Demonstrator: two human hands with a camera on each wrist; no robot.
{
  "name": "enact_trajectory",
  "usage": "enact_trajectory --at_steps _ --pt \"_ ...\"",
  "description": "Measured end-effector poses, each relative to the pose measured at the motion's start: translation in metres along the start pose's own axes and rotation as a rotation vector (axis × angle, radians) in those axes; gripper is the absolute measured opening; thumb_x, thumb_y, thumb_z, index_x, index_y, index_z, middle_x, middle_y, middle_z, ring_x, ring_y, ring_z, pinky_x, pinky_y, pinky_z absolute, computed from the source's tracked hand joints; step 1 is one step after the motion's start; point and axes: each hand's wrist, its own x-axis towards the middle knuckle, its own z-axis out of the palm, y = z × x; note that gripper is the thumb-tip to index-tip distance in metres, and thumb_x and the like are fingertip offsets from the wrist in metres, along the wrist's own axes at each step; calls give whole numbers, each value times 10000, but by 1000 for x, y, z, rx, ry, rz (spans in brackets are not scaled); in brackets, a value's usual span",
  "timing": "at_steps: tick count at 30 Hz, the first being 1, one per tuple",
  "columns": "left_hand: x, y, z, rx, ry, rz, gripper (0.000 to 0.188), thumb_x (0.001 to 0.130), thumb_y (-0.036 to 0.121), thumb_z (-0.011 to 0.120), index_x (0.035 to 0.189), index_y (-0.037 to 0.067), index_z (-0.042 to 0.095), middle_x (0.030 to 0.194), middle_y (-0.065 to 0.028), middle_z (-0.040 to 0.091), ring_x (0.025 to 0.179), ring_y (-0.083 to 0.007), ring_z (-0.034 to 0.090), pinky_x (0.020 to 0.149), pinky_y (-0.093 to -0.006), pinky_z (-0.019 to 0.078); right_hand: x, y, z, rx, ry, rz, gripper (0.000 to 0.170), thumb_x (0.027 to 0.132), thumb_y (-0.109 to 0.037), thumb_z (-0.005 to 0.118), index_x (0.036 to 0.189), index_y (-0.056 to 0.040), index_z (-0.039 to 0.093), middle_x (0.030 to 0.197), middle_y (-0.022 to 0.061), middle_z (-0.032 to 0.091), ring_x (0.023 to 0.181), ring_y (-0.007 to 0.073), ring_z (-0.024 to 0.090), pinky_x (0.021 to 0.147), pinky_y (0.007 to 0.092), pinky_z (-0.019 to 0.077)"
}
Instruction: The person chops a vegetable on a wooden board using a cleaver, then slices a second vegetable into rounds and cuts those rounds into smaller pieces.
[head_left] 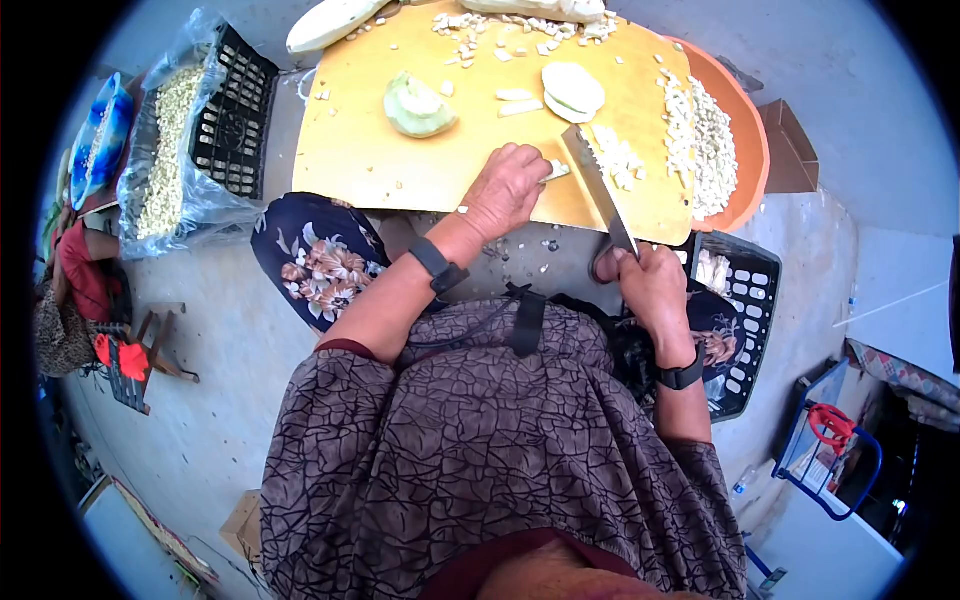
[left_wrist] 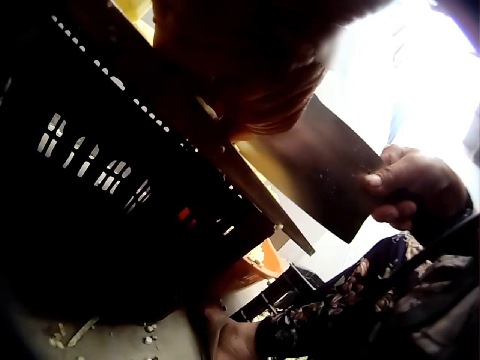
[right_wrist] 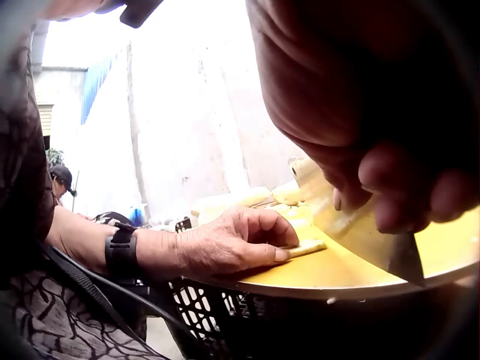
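Note:
My left hand point(head_left: 508, 190) lies at the near edge of a yellow board point(head_left: 350, 150), its curled fingers pinching pale strips of vegetable point(head_left: 556, 171). In the right wrist view, a strip point(right_wrist: 307, 247) pokes out past the thumb. My right hand point(head_left: 652, 290) grips a broad-bladed knife point(head_left: 600, 190) by its handle. The blade slants over the board, just right of the strips. Diced pieces point(head_left: 620, 160) lie beside the blade. Farther back are a round cut slice point(head_left: 573, 90), two loose strips point(head_left: 517, 102) and a pale green chunk point(head_left: 418, 106).
An orange basin point(head_left: 752, 130) of diced pieces stands by the board's right side. Whole peeled vegetables point(head_left: 335, 22) lie along its far edge. At left is a black crate point(head_left: 235, 125) beside a plastic bag of dice point(head_left: 170, 150). Another black crate point(head_left: 745, 330) sits at lower right.

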Motion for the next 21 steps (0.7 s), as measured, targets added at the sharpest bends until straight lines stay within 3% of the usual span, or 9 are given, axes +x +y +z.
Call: enact_trajectory --at_steps 8,21 --pt "-2 1 3 -5 41 22 279 747 -5 628 1024 24 623 993 -130 582 945 -320 554 888 -403 467 -2 -3 9 -156 56 -129 296 868 -259 656 772 20 682 754 254 641 778 422 645 712 485 515" --pt "-4 0 6 11 49 49 156 777 6 636 933 15 636 940 -122 591 921 -305 566 857 -391 478 -1 -20 0 -57 -10 -78 299 876 -245 654 780 38 668 744 256 636 796 428 641 733 480 510"
